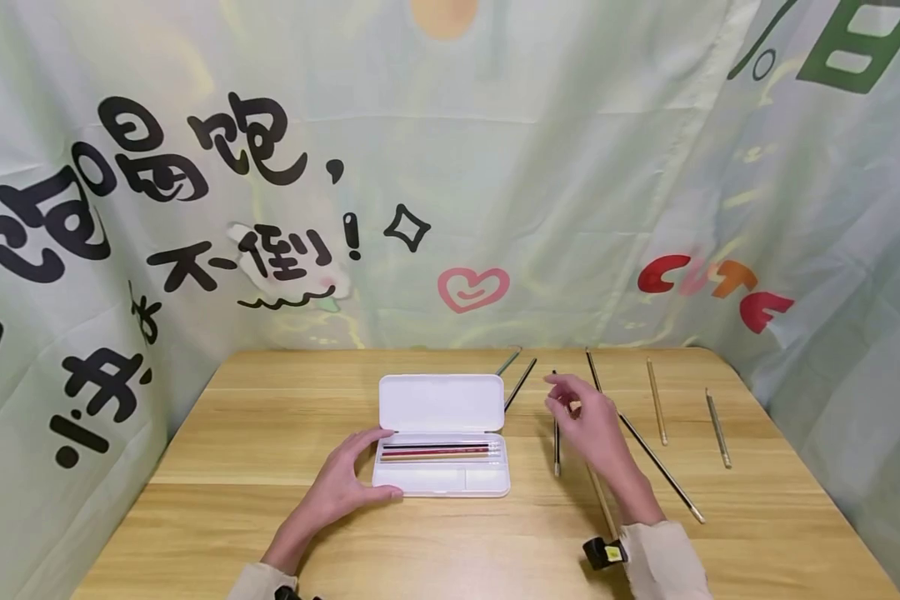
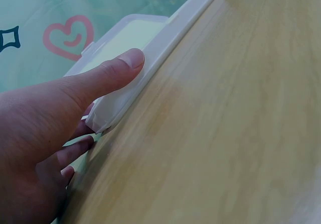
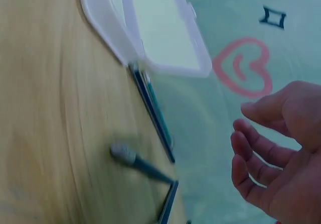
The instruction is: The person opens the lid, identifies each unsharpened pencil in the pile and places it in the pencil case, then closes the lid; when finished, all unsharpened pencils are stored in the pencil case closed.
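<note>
A white pencil case (image 1: 441,479) lies on the table with its lid (image 1: 441,402) raised at the back. Several pencils (image 1: 435,452), dark, red and wood-coloured, lie side by side inside it. My left hand (image 1: 342,477) holds the case by its left end, thumb on the front edge and fingers at the back. In the left wrist view the thumb (image 2: 131,59) presses on the case's front wall. Right of the case, my right hand (image 1: 587,421) hovers over a black pencil (image 1: 557,454), fingers loosely bent, nothing between them. The right wrist view shows this hand (image 3: 281,156) apart from the pencils.
Behind the case's right side lie a black pencil (image 1: 521,383) and a green pencil (image 1: 507,362). A long black pencil (image 1: 663,471), a wooden pencil (image 1: 657,402) and a grey pencil (image 1: 717,429) lie farther right. Another wooden pencil (image 1: 602,500) lies beside the right forearm. A printed curtain (image 1: 555,208) surrounds the table.
</note>
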The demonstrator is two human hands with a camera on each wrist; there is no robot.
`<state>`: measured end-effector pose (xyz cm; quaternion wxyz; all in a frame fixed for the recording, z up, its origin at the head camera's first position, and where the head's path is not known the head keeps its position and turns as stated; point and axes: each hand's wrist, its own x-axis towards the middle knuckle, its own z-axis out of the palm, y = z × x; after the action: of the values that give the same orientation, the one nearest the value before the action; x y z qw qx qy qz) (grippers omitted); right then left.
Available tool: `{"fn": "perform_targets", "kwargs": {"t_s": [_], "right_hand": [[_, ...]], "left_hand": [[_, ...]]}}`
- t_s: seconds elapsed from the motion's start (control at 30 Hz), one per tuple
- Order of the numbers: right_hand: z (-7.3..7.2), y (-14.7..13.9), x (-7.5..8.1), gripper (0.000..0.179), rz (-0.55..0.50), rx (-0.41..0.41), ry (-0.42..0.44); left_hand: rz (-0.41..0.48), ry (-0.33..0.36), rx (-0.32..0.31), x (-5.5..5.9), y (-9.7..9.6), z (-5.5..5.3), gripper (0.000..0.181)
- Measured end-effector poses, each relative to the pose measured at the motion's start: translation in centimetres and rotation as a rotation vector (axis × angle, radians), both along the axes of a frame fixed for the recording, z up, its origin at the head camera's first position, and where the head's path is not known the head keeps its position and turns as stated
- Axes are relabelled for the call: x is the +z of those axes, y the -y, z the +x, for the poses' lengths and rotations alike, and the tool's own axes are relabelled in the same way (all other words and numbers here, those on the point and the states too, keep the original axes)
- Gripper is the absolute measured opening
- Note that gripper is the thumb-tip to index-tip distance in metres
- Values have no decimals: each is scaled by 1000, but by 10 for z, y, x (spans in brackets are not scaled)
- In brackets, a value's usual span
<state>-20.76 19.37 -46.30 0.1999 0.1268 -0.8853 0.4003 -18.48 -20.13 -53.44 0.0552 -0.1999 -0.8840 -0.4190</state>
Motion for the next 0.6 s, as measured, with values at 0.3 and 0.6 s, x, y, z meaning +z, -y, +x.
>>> {"fn": "perform_targets", "kwargs": {"t_s": [0.3,0.6], "right_hand": [[-6,-30,-17,35,-10,-137,199],[-5,-41,-32,29,111,-138,302]], "left_hand": [[-6,3,4,-1,1,-1,89],[-8,-6,-4,-1,0,-1,89]]}}
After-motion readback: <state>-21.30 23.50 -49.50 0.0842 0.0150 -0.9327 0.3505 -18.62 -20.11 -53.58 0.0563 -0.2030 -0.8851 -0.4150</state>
